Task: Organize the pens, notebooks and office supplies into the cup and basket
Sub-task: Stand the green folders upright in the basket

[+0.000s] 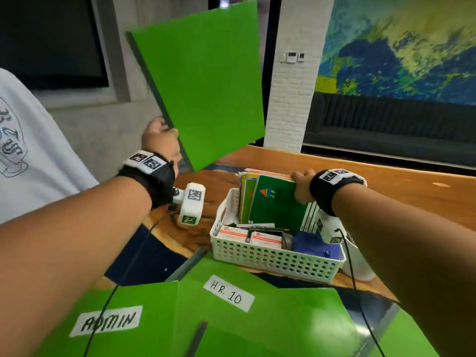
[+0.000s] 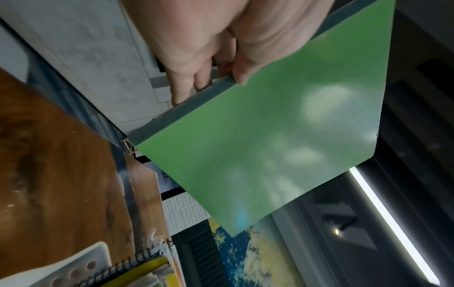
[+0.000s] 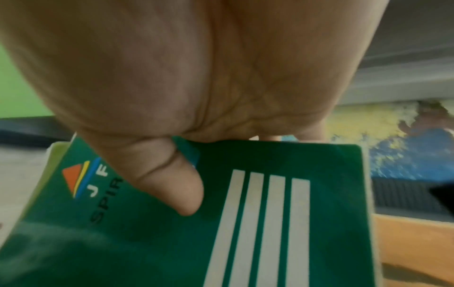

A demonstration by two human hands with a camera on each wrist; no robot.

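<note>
My left hand point(image 1: 161, 140) holds a bright green folder point(image 1: 203, 83) up in the air by its dark spine, thumb on the cover point(image 2: 270, 145) and fingers point(image 2: 181, 93) behind. My right hand point(image 1: 302, 185) grips the top of a stack of notebooks standing in the white perforated basket point(image 1: 273, 258). The front one is a dark green notebook point(image 1: 278, 207) with white stripes point(image 3: 258, 223), my thumb point(image 3: 176, 186) pressed on its cover. Spiral-bound notebooks point(image 2: 147, 260) stand behind it.
Small orange-and-white boxes point(image 1: 234, 234), a dark clip and a blue item point(image 1: 314, 244) lie in the basket's front half. Green folders labelled ADMIN point(image 1: 108, 322) and H.R. 10 point(image 1: 229, 296) lie at the near table edge. A white cup point(image 1: 360, 264) stands right of the basket.
</note>
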